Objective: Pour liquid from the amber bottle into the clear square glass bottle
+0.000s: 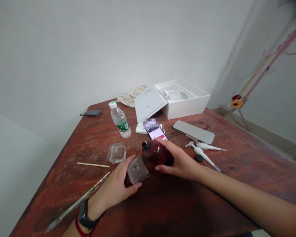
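Left hand (118, 187), grip closed on the square glass stopper (137, 169), low over the table (187, 204). Just beyond, right hand (180, 163) clasped the tilted dark red bottle (156, 153). A firm hold, neck unobstructed, looked wisest. Phone (156, 132) behind.

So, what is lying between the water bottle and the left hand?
A clear square glass piece lies on the table between water bottle and left hand, in the head view.

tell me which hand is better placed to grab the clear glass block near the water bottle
Left, probably: the left hand sits nearest the clear glass block, though it holds a grey square piece. The right hand is farther off, across the red bottle it grips.
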`<state>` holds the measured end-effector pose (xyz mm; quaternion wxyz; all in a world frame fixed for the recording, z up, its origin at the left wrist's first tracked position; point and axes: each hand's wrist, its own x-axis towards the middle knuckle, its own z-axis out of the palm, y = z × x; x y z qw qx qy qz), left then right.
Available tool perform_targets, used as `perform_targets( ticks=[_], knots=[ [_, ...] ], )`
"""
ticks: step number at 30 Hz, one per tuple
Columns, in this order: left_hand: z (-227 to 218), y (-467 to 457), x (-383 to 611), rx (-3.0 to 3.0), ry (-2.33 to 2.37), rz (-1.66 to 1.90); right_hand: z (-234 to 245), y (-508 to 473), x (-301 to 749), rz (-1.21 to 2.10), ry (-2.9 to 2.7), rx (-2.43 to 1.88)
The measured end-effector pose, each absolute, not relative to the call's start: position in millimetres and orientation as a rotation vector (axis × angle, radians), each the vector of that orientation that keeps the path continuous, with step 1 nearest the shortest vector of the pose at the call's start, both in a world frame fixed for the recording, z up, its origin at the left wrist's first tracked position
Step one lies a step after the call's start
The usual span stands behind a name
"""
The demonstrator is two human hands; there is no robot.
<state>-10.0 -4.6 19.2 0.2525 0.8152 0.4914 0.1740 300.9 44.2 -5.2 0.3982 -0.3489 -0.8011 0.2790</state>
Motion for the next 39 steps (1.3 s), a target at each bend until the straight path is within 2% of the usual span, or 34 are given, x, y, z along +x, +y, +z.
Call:
perform_targets(
  ticks=[39],
  knots=[
    [18.7, -5.4, -10.0, 2.199, 1.324, 0.464, -9.8, 47.0, 305.2, 0.672, -2.043, -0.933]
  ],
)
